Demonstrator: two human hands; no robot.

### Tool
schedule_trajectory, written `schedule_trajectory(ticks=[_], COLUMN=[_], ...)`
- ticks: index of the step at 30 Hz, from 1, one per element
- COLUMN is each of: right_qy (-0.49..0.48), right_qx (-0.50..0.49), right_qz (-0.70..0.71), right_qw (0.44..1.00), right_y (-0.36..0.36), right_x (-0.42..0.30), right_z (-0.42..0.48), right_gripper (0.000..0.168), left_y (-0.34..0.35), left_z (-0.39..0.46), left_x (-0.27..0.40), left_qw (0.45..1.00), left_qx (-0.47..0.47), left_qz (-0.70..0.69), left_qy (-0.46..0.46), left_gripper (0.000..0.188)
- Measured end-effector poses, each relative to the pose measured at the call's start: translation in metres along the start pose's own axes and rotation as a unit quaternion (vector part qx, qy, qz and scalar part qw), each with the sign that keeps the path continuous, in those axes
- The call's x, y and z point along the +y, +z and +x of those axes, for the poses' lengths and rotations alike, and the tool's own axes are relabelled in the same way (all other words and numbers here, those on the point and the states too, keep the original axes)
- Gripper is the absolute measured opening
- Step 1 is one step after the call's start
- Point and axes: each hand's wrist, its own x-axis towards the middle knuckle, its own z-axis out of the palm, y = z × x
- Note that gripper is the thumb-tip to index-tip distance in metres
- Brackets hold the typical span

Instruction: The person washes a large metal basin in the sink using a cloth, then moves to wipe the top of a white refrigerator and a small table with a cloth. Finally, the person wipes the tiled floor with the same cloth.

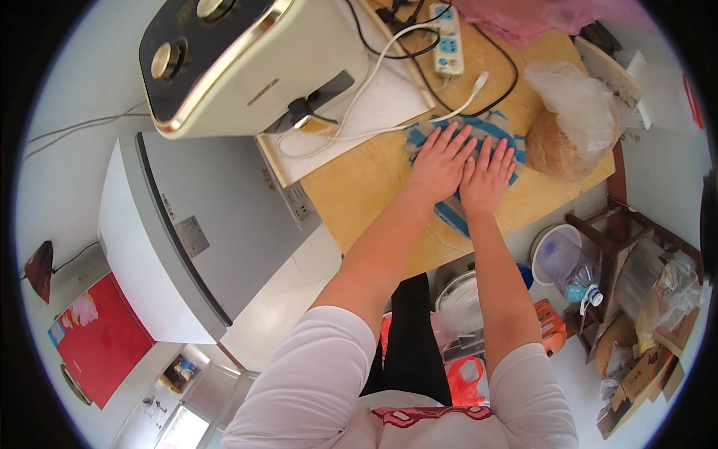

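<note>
A blue-and-grey striped cloth (449, 216) lies bunched on the yellowish tabletop (364, 196). My left hand (442, 163) rests palm down on it, fingers spread and pointing away from me. Beside it, my right hand (487, 178) also presses flat on the cloth, and the two thumbs meet or nearly meet. Neither hand is curled around anything. Much of the cloth is covered by my hands. A plastic bag with brown contents (566, 134) sits just right of the cloth. A white cable (387, 132) runs up to the cloth's left edge.
At upper left stands a cream appliance with knobs (269, 73) on a white board (392, 101). A power strip (447, 45) and a black cable (507, 84) lie behind the cloth. A grey-sided refrigerator (224, 185) is left; a wooden rack (606, 236) and plastic bottle (583, 289) are below right.
</note>
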Motion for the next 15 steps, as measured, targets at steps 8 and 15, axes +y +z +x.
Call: schedule_trajectory(ticks=[8, 15], right_qy=[-0.112, -0.281], right_qx=[-0.126, -0.182], right_qz=[0.04, 0.16], right_qw=[0.985, 0.928], right_y=[0.01, -0.002], right_x=[-0.109, -0.152], right_z=[-0.054, -0.116], right_gripper=[0.057, 0.054], left_y=[-0.049, -0.08], left_z=[-0.12, -0.24], left_x=[-0.043, -0.038], left_qw=[0.976, 0.962], left_qx=[-0.049, -0.089], left_qz=[0.091, 0.11], left_qy=[-0.19, -0.235], left_gripper=[0.048, 0.058])
